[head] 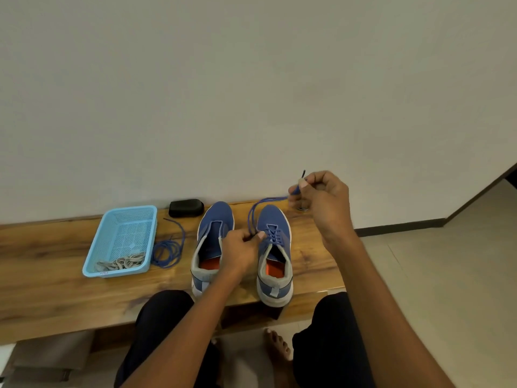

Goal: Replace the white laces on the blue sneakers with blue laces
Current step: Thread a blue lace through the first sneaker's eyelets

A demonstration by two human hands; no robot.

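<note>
White laces [123, 264] lie in the basket [98, 247] on the worktop [42, 264]; beside it a spare blue lace [167, 249] waits. The left sneaker [210, 245] is bare. The left hand [240, 249] and right hand [321, 197] each pinch an end of the lace [253, 212] threaded through the right sneaker [275, 247], probably almost done.

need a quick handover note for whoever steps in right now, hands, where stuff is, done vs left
Left hand pinches one end of the blue lace at the right sneaker; right hand holds the other end raised.
Right sneaker is partly laced in blue; left sneaker has no lace.
White laces lie in the blue basket; the spare blue lace is beside it.
Left: finish this sneaker, lace the other.
</note>
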